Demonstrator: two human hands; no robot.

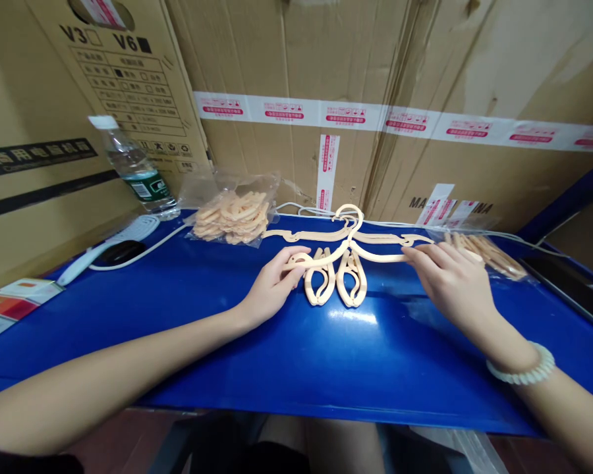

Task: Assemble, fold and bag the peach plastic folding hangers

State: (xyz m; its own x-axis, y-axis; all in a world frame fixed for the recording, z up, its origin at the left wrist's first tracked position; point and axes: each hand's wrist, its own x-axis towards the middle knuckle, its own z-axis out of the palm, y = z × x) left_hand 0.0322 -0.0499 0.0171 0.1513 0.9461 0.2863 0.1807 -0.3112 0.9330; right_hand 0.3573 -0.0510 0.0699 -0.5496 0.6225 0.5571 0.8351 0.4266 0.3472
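Head view.

- Hanger: peach plastic, flat on the blue table, straight ahead of you. Its long axis runs left to right and its hook points away from you, toward the boxes.
- Two clips sit on the hanger's middle, side by side, pointing back at you.
- Left hand: at the hanger's left end, narrow, with thumb and fingers closed on the bar.
- Right hand: at the hanger's right end, fingers stretched long with their tips on the bar. You cannot tell whether the thumb pinches beneath. There is a bead bracelet on that wrist.
- Both hands touch the hanger, one at each end, and neither is nearer than the other.

Containers:
- Left of the hanger, a little beyond it: a clear bag, open-mouthed and heaped with more peach clips.
- Right of the hanger, just past your right fingertips: a second bag holding long peach pieces. What kind of pieces they are is unclear.
- Far left of the hanger: a water bottle, upright and capped.
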